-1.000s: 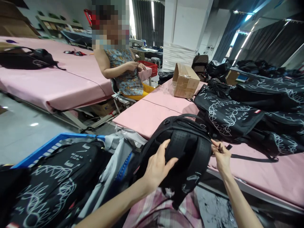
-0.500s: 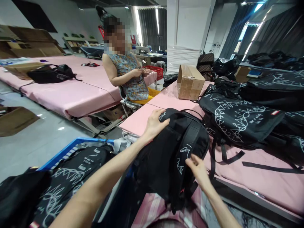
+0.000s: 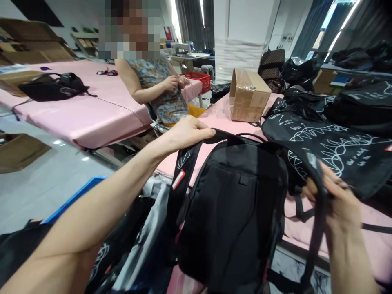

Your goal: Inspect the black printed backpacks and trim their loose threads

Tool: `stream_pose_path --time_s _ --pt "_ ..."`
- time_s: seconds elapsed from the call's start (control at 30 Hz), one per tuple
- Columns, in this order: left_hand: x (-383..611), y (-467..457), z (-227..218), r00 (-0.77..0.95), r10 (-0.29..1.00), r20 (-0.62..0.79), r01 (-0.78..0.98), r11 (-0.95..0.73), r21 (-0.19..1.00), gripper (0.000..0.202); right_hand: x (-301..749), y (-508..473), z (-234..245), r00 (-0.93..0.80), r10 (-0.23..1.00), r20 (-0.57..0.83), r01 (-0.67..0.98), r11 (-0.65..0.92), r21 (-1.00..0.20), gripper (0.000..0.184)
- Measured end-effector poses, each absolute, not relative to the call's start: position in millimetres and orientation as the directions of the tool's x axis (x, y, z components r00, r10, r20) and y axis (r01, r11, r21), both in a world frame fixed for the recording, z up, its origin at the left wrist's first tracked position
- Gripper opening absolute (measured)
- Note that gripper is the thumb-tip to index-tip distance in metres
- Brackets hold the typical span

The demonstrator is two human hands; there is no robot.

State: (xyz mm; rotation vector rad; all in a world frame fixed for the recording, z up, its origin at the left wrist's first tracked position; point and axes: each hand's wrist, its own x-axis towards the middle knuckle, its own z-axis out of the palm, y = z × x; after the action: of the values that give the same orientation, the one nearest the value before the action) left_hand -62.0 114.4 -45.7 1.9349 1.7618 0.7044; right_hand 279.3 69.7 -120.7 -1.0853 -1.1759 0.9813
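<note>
A black backpack (image 3: 235,204) hangs upright in front of me, its back panel toward the camera. My left hand (image 3: 186,131) is closed on the left shoulder strap at its top, holding it up. My right hand (image 3: 339,200) is closed around the right shoulder strap (image 3: 317,228), which runs down through the fingers. The strap on the left carries a small red and white tag (image 3: 178,179).
Several black bags with white scribble print (image 3: 330,147) lie on the pink table (image 3: 373,241) at right, behind a cardboard box (image 3: 248,100). A seated person (image 3: 159,87) works at another pink table (image 3: 92,118). A blue crate (image 3: 73,198) with more bags stands at lower left.
The backpack has been lifted and turned. My left hand moved from its top to the left strap, and my right hand moved right and took hold of the right strap.
</note>
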Motion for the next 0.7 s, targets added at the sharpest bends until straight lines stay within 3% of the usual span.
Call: stream_pose_path --time_s 0.1,0.17,0.3,0.4,0.53,0.6,0.7 --pt "-57.3 148.8 -93.0 0.125 0.98 -0.152 0.927 -0.061 0.37 0.034 262.5 117.4 -153.7 -0.066 0.983 -0.173 -0.18 -0.182 -0.967 0.021" --pt "-44.5 172.3 -131.8 0.157 0.971 -0.182 0.953 -0.1 0.287 0.035 255.2 148.0 -177.8 -0.192 0.912 -0.361 -0.253 -0.402 -0.88 0.019" --pt "2.8 217.8 -184.1 0.341 0.928 0.15 0.742 -0.363 0.564 0.053 257.9 184.3 -202.8 -0.366 0.783 -0.503 -0.376 -0.619 -0.689 0.026" --pt "45.3 253.0 -199.1 0.465 0.837 0.288 0.473 -0.51 0.718 0.05 260.7 189.0 -206.4 -0.359 0.787 -0.502 -0.445 -0.617 -0.649 0.022" --pt "81.5 282.9 -206.5 0.649 0.701 0.296 0.233 -0.553 0.8 0.037 260.0 176.9 -214.5 -0.251 0.837 -0.487 -0.446 -0.546 -0.709 0.005" --pt "87.7 286.6 -206.7 0.697 0.679 0.229 0.242 -0.524 0.816 0.031 265.4 165.4 -219.9 -0.163 0.87 -0.466 -0.343 -0.493 -0.799 0.014" --pt "89.9 285.3 -201.3 0.685 0.716 0.136 0.366 -0.5 0.785 0.041 284.3 142.1 -222.9 -0.097 0.913 -0.397 -0.207 -0.409 -0.889 0.03"
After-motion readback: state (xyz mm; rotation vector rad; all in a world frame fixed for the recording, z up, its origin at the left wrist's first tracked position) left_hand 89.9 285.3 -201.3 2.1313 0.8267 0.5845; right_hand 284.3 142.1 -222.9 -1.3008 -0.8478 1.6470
